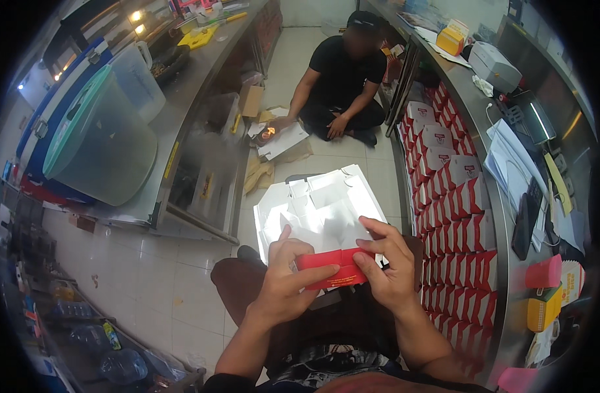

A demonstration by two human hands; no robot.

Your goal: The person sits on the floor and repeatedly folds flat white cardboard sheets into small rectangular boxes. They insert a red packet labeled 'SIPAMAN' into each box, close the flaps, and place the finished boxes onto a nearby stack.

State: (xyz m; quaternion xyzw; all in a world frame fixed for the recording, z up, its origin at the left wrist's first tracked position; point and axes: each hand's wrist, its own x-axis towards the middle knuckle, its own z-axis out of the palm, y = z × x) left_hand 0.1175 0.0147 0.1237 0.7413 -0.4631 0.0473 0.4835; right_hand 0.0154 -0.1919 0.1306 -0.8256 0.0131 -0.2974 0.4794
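Note:
Over my lap I hold a cardboard box blank [319, 203], its white inner face up and partly creased. A red printed panel [342, 257] stands at its near edge. My left hand [288, 278] is closed on the left end of this panel, its thumb across the red face and its index finger pointing up. At the right end, my right hand [386, 265] pinches the panel between thumb and fingers. Some fingertips of both hands are hidden behind the cardboard.
Folded red-and-white boxes [454, 229] fill the shelf at right. Ahead, a person [342, 78] sits cross-legged on the floor, a hand near white cardboard [283, 143]. A steel counter at left bears a plastic tub [106, 144]; the right counter [503, 262] holds papers and a phone.

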